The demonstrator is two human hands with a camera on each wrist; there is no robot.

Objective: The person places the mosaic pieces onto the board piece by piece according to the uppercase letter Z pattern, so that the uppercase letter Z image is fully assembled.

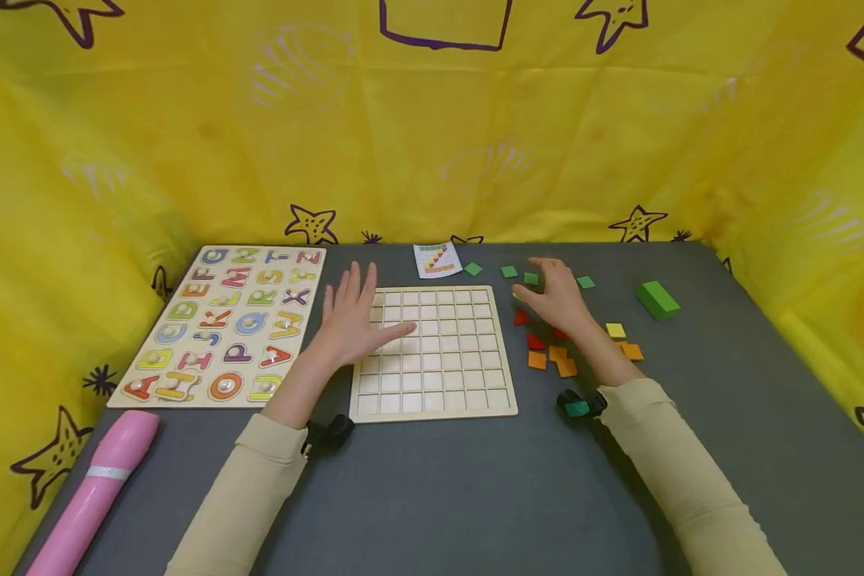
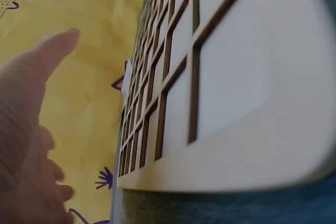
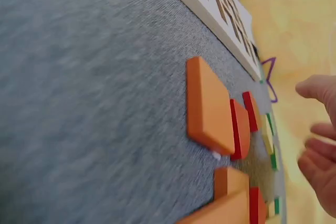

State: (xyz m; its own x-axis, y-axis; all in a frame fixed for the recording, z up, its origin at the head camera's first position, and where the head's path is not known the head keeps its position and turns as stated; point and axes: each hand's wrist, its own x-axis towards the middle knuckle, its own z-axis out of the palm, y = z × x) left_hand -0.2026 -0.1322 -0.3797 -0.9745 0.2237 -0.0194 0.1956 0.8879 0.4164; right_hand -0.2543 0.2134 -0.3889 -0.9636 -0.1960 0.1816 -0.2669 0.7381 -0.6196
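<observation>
A pale wooden grid board point(image 1: 432, 376) lies in the middle of the table, its squares bare. Over its left edge hovers my left hand point(image 1: 349, 320), fingers spread and thumb out, holding nothing; the left wrist view shows the thumb point(image 2: 58, 51) apart from the board. To the board's right, my right hand point(image 1: 558, 296) is above small coloured tiles, thumb and fingers apart with nothing visible between them. Nearby lie green tiles point(image 1: 508, 272), red tiles point(image 1: 535, 342), orange tiles point(image 1: 537, 361) and a yellow tile point(image 1: 615, 330). My right hand and forearm partly hide some tiles.
Behind the grid board lies a pattern card point(image 1: 438, 260) with a coloured Z shape. An alphabet puzzle board point(image 1: 212, 340) is at the left, with a pink cylindrical object point(image 1: 90, 496) in front of it. A green block point(image 1: 658, 300) sits far right. Yellow cloth point(image 1: 432, 144) hangs behind.
</observation>
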